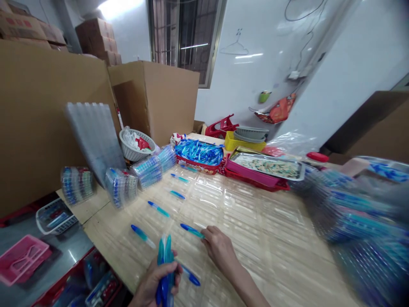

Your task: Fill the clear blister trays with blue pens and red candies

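Note:
At the bottom centre my left hand (159,279) is wrapped round a bundle of several blue and teal pens (165,256). My right hand (219,245), to its right, pinches the teal end of a blue-tipped pen (191,230) over the clear plastic trays (230,204) laid across the table. Another pen (191,276) lies close beside my left hand, its far end hidden behind the fingers. More single pens lie spread out to the left and beyond, among them a dark-capped one (142,235) and a teal one (159,209).
A red tin (204,168) heaped with blue pens stands at the back, beside a metal tray (298,170) of small pieces. Stacked filled plastic packs (361,217) are on the right, blurred. More packs (121,187) and a white basket (128,151) stand left. A pink basket (24,260) is below the table.

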Demonstrator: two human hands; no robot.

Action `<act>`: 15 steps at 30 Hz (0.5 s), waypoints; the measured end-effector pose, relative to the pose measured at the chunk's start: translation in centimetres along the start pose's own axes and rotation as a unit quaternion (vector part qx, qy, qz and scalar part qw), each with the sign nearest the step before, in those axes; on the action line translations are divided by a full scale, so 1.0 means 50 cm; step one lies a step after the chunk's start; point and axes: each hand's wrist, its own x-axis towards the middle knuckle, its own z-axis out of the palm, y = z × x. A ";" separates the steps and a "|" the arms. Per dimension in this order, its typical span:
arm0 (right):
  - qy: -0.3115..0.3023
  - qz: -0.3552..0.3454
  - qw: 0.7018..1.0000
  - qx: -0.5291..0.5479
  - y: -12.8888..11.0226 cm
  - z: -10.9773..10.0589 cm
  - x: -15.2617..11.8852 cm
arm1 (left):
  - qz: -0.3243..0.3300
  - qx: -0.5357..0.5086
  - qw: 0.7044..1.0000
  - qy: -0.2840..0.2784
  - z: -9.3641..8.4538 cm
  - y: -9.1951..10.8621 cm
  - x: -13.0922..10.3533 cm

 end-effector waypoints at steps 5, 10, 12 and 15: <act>-0.013 0.010 0.998 0.055 -0.001 0.002 0.022 | 0.014 0.043 0.999 0.008 0.048 0.016 0.005; -0.007 0.001 0.898 0.441 -0.025 0.018 0.023 | 0.005 0.101 0.994 -0.031 0.076 0.010 0.033; -0.014 0.024 0.854 0.519 -0.036 0.016 0.024 | 0.000 0.144 0.988 -0.062 0.086 0.002 0.050; 0.011 0.088 0.878 0.470 -0.049 0.000 0.021 | 0.014 0.215 0.975 -0.046 0.107 -0.013 0.078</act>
